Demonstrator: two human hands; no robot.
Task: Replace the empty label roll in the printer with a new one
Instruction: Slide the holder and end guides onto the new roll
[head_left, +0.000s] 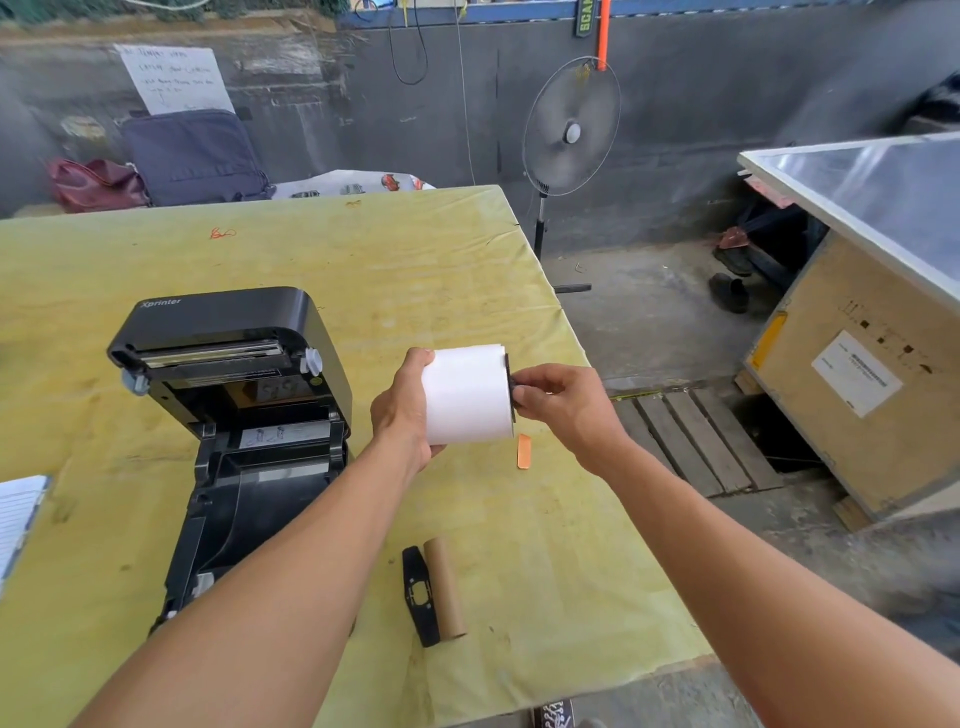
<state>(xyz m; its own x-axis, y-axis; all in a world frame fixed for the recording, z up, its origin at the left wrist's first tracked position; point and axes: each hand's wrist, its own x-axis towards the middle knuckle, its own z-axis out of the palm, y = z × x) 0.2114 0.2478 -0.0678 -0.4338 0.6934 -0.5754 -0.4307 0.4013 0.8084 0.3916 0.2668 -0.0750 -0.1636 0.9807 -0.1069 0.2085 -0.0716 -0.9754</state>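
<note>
**Q:** Where's the new roll sitting, and what are your hands doing?

**A:** The new roll is up in the air, lying sideways above the table, just right of the printer and not touching it. My left hand is wrapped round its left end, thumb on top and fingers closed round the paper. My right hand is at the other end, fingertips pinched together on a black holder that sits flat against the roll's right face. How far the holder goes into the core I can't tell, since my fingers cover it.

**Q:** And the printer?

**A:** The lid is swung up and back, so the bay is open. It looks dark inside, and I can't make out much in there.

**Q:** The old one?

**A:** The bare cardboard core lies on the table near the front edge, between my forearms. A second black holder lies flat right beside it on its left, touching or nearly so.

**Q:** Anything else on there?

**A:** A little orange tab lies on the yellow cover just under the roll's right end, and a lined pad pokes in at the far left edge. Off the table there's a fan standing by the wall and a wooden crate to the right.
</note>
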